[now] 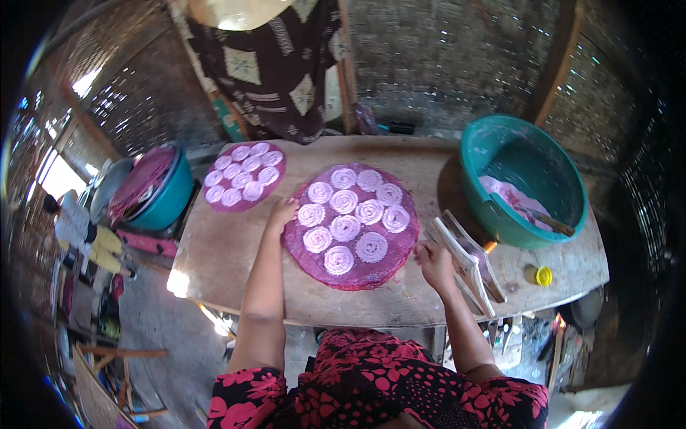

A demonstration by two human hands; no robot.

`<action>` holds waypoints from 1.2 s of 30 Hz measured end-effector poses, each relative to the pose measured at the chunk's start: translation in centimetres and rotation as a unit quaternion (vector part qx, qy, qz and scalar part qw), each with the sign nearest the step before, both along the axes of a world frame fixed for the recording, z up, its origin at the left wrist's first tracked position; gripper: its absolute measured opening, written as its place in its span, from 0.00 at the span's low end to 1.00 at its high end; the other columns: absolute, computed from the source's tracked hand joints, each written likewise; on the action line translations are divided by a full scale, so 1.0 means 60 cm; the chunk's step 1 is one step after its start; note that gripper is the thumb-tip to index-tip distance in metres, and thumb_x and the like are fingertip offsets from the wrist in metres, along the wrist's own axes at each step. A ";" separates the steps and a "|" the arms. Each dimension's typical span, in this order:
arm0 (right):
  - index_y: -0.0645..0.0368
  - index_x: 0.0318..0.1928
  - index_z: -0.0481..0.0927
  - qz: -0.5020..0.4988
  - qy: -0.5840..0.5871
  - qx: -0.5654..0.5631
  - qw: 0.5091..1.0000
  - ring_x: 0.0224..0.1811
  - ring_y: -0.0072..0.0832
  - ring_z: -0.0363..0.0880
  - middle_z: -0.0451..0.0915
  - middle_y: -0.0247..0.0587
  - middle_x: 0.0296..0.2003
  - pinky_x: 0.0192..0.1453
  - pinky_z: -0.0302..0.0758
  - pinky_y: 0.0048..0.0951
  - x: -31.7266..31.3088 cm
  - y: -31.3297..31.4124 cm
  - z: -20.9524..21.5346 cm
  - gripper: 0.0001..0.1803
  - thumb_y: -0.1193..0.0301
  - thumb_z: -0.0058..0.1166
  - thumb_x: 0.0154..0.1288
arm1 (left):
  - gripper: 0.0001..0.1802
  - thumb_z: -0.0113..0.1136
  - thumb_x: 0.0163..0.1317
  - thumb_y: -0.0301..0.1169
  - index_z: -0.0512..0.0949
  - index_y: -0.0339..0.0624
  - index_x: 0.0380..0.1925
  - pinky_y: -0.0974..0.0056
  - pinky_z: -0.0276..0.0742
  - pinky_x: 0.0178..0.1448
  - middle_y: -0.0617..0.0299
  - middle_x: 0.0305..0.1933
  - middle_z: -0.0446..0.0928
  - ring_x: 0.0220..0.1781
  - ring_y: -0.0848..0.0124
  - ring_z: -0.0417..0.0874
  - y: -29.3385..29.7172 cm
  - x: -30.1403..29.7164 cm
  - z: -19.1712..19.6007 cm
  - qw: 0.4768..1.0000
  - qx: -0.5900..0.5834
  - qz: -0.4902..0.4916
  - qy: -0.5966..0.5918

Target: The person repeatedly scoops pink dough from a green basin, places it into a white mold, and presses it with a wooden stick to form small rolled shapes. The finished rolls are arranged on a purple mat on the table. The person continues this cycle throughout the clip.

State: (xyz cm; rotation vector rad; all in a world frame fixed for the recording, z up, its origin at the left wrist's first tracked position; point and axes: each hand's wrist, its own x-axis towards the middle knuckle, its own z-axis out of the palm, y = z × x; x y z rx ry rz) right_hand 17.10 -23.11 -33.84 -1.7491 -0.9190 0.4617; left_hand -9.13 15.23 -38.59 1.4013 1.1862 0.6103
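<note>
In front of me lies a large round purple mat (298,266) with a frayed reddish rim. Several pale pink spiral dough pieces (344,228) with ridged edges are spread over it. My left hand (285,212) is closed on the mat's left rim, its fingertips at the edge. At the opposite side, my right hand (433,262) has its fingers curled in at the right rim; its grip is partly hidden. A smaller-looking round purple mat (232,205), also covered with pale spirals, lies beyond my left hand.
A big green basin (525,236) with pink dough (511,194) stands at the right. Near my right hand lies a wooden frame-like tool (468,263), with a yellow lid (544,277) farther right. A blue-green tub (171,204) stands left of the wooden table (336,311). A person (82,229) is at far left.
</note>
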 end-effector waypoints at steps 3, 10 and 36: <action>0.70 0.41 0.83 -0.008 -0.044 -0.025 0.999 0.28 0.23 0.81 0.83 0.40 0.27 0.34 0.78 0.28 0.030 0.036 -0.043 0.12 0.74 0.49 0.71 | 0.13 0.58 0.67 0.38 0.81 0.39 0.37 0.68 0.75 0.33 0.65 0.32 0.80 0.30 0.75 0.78 0.031 0.003 -0.006 0.996 0.010 -0.051 0.079; 0.64 0.38 0.86 -0.134 0.099 -0.069 0.984 0.32 0.43 0.87 0.85 0.55 0.28 0.41 0.79 0.42 0.046 0.058 -0.094 0.13 0.71 0.50 0.63 | 0.17 0.62 0.62 0.40 0.85 0.35 0.36 0.60 0.77 0.39 0.57 0.33 0.85 0.34 0.69 0.83 0.073 0.017 -0.040 0.982 0.076 -0.099 0.141; 0.67 0.37 0.80 -0.288 -0.227 -0.057 0.929 0.37 0.57 0.82 0.81 0.62 0.32 0.41 0.77 0.48 -0.091 0.170 0.009 0.08 0.74 0.54 0.65 | 0.15 0.55 0.67 0.35 0.82 0.33 0.43 0.50 0.78 0.46 0.41 0.40 0.82 0.44 0.47 0.85 -0.006 0.052 0.076 0.944 0.303 -0.118 0.061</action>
